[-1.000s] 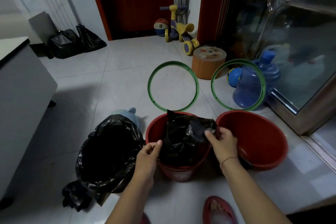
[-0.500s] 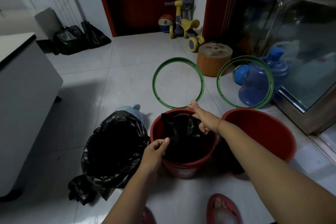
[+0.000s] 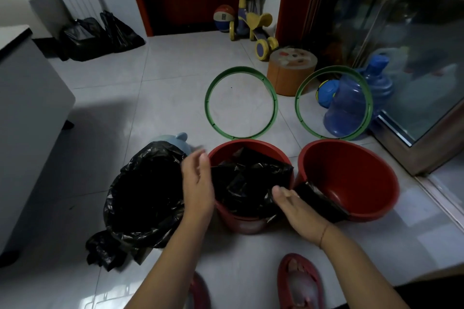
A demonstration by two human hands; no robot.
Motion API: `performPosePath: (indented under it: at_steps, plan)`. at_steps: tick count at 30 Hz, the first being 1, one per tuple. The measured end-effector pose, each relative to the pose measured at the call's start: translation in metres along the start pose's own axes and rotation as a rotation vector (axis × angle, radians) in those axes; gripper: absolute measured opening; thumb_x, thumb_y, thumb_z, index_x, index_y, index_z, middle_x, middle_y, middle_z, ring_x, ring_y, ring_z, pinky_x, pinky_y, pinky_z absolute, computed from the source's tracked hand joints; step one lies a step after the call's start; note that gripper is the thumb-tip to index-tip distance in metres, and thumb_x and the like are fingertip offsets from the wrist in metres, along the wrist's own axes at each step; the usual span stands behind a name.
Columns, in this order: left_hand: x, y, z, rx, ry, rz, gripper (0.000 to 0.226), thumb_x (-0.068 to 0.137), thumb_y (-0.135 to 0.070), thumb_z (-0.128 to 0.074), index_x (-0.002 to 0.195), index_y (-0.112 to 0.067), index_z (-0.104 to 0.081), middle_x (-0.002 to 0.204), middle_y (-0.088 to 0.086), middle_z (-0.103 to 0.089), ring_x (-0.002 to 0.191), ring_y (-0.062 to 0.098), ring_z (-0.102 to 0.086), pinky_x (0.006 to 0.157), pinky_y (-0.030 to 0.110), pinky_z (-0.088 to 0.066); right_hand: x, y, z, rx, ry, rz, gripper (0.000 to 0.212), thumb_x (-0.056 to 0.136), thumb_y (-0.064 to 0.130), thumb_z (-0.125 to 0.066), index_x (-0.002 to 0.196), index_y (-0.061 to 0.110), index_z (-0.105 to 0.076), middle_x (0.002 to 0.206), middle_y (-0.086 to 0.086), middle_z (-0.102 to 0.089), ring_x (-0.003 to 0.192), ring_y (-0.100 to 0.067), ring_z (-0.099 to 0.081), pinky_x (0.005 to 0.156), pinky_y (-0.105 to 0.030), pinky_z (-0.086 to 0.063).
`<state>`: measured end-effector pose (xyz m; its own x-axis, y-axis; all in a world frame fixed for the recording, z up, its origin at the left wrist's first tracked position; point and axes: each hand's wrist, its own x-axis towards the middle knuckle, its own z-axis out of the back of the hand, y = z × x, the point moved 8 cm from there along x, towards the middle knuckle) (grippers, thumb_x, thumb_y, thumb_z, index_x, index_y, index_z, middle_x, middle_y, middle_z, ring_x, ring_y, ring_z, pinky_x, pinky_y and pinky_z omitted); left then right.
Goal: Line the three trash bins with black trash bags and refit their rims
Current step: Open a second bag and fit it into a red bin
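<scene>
Left bin: hidden whole under its bag (image 3: 148,198).
Left hand (image 3: 198,183): fingertips blurred; I can't tell whether they touch the middle bag (image 3: 251,180).
Middle bin (image 3: 248,223): inside hidden by that bag.
Black strip (image 3: 324,200): lies between the red bins; I can't make it out.
Blue thing (image 3: 173,139): mostly behind the left bag.
Slippers (image 3: 298,283): cut off at the bottom edge.

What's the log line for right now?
left bin: bagged | middle bin: bag loose | right bin: unlined | green rims: floor | left hand: open | right hand: open
</scene>
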<state>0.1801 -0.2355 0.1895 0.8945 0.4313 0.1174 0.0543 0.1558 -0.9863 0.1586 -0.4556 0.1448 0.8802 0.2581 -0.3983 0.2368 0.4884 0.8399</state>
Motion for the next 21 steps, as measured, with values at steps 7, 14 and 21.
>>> performPosePath:
  at_steps: [7,14,21]
  plan:
    - [-0.027,0.016,-0.06,0.346,0.816,0.312,0.085,0.074,-0.083,-0.016,0.105,-0.026,-0.071,0.113,-0.006,-0.067,0.111,0.012,-0.058,0.102,0.03,-0.038,-0.03,-0.022,-0.005,-0.041,-0.119,-0.1,0.087,0.072,0.082,-0.02,0.113,0.016,-0.059,0.125,-0.012,-0.052,0.121,-0.021,-0.047,0.1,-0.032,-0.036]
    - [-0.034,0.066,-0.025,0.367,0.616,0.506,0.088,0.08,-0.079,-0.022,0.131,-0.016,-0.056,0.138,0.009,-0.054,0.128,0.023,-0.047,0.111,0.036,-0.032,-0.019,-0.056,0.007,0.415,-0.26,-0.307,0.08,0.085,0.069,-0.013,0.146,0.022,-0.032,0.146,-0.007,-0.042,0.122,-0.033,-0.049,0.101,-0.044,-0.041]
    - [-0.051,0.086,-0.023,0.297,0.397,0.612,0.084,0.086,-0.072,-0.03,0.143,-0.011,-0.022,0.14,0.011,-0.044,0.128,0.027,-0.042,0.104,0.038,-0.034,-0.011,-0.079,-0.003,0.468,-0.282,-0.44,0.082,0.084,0.074,-0.016,0.142,0.02,-0.037,0.138,-0.011,-0.05,0.1,-0.032,-0.061,0.081,-0.041,-0.051]
